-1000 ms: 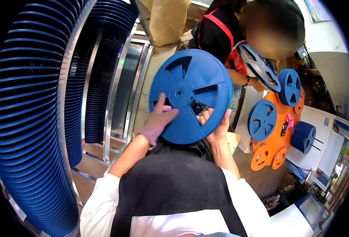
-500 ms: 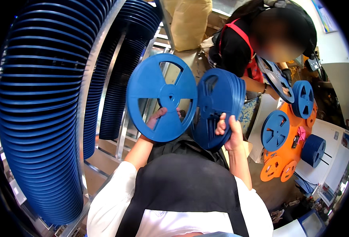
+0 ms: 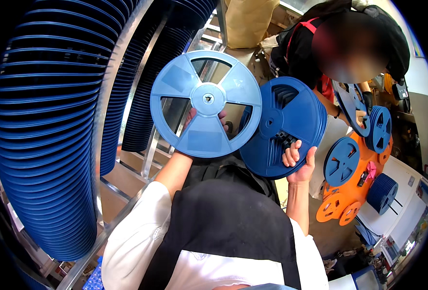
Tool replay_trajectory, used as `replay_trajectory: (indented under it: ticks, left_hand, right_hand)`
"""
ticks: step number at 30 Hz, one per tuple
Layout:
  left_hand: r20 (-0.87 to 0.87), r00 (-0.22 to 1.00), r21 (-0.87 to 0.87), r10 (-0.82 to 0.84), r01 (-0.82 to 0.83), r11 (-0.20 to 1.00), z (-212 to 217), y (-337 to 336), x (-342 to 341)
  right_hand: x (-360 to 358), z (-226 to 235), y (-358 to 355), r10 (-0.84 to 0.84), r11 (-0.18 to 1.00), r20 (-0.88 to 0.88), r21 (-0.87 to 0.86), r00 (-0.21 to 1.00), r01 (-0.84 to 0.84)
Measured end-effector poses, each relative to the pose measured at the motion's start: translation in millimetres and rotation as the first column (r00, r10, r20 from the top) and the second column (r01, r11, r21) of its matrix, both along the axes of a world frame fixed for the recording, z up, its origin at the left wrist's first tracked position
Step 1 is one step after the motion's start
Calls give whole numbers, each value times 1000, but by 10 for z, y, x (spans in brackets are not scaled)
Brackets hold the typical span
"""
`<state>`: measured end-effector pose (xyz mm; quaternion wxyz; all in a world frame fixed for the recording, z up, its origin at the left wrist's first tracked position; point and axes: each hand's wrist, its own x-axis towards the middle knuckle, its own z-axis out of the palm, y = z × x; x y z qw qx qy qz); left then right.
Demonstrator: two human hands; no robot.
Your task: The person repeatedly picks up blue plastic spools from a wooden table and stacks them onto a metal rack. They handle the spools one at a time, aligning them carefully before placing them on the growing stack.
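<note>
1 light blue reel [image 3: 205, 104] is held up at frame centre by the left hand [image 3: 202, 118], fingers gripped behind it. A stack of dark blue reels [image 3: 284, 128] is clasped from below by the right hand [image 3: 298, 162]. The rims of the 2 overlap. Racked reels [image 3: 39, 130] crowd the left edge.

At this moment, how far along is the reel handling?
Done: one single blue reel is apart from the stack of reels. In hand: the left hand, mostly hidden behind that reel, holds it up flat; the right hand grips the stack from below. Left: the single reel has not reached the reel rows on the rack, and the stack looks several reels thick.
</note>
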<state>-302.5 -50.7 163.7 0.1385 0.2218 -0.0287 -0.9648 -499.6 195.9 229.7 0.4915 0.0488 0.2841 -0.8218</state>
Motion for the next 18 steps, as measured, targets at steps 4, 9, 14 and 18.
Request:
replay_trajectory:
  ticks: [4, 9, 14, 18]
  left_hand:
    - [-40, 999, -40, 30, -31, 999, 29, -79, 5]
    - [-60, 992, 4, 115, -115, 993, 33, -56, 409]
    - [449, 893, -243, -13, 136, 960, 61, -116, 563]
    - [614, 772, -530, 164, 250, 810, 127, -3, 349]
  right_hand:
    - [5, -25, -54, 4, 1000, -22, -19, 1000, -4]
    - [151, -108, -4, -93, 990, 47, -98, 995, 97]
    - [194, -96, 13, -198, 972, 133, -101, 971, 212]
    - [176, -92, -2, -197, 972, 105, -111, 975, 209]
